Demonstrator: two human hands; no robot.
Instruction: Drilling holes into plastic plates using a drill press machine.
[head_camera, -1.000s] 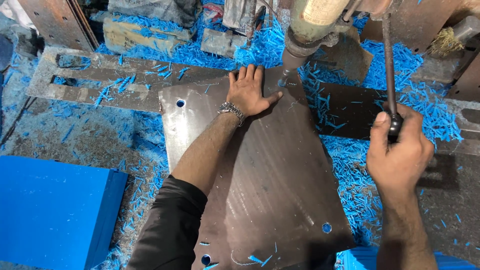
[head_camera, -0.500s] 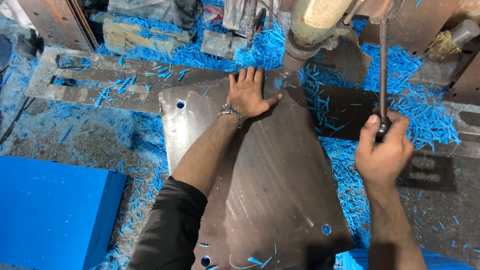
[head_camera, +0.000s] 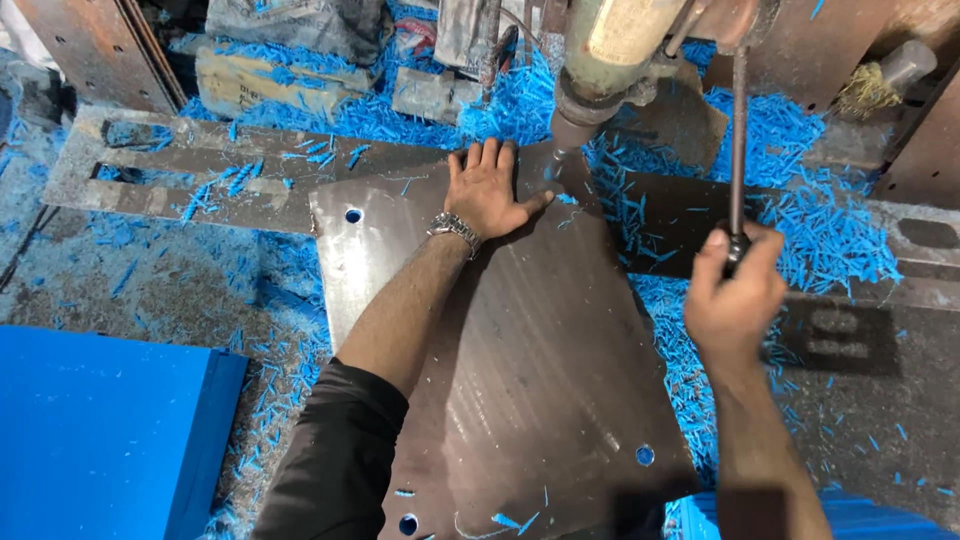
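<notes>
A dark steel plate (head_camera: 540, 370) with holes near its corners lies on the drill table. My left hand (head_camera: 490, 190), with a metal watch at the wrist, presses flat on the plate's far edge, fingers spread, just left of the drill spindle (head_camera: 575, 125). The spindle's tip meets the plate's far corner. My right hand (head_camera: 735, 295) is closed around the knob end of the drill's feed lever (head_camera: 738, 140), a thin rod running up to the machine head.
Blue plastic shavings (head_camera: 800, 230) cover the table and floor around the plate. A blue sheet stack (head_camera: 95, 430) sits at lower left. A slotted steel base (head_camera: 200, 170) lies behind the plate. Metal blocks and clutter line the far side.
My right hand has moved up and leftward with the feed lever, swinging it toward upright. The left hand stays pressed on the plate.
</notes>
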